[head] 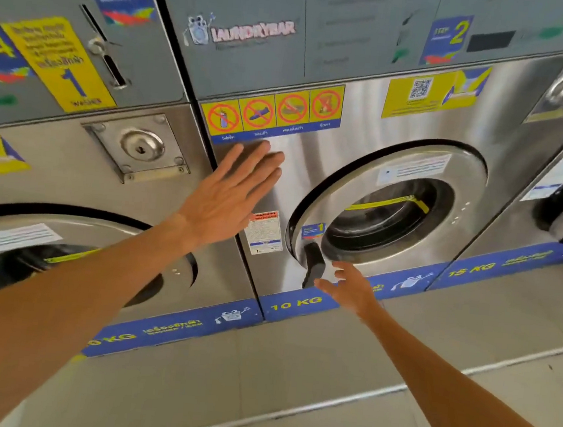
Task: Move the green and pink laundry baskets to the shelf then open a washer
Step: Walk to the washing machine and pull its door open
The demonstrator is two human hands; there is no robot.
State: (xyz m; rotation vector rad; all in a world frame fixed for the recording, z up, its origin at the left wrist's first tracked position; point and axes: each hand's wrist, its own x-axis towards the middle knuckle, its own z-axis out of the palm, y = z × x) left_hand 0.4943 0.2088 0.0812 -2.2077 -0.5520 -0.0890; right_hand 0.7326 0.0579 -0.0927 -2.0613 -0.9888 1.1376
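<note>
Left hand (232,191) flat on washer (310,181) | right hand (348,288) open beside door handle (313,264)

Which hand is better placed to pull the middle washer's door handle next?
Right. The right hand is open with its fingers right beside the black door handle. The left hand lies flat against the steel front panel, up and left of the door, seemingly bracing.

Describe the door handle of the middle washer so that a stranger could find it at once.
Find the steel washer marked "10 KG", with the row of red prohibition stickers. Its round door has a black handle at the lower left rim, just beside the right hand. No other black handle is visible.
</note>
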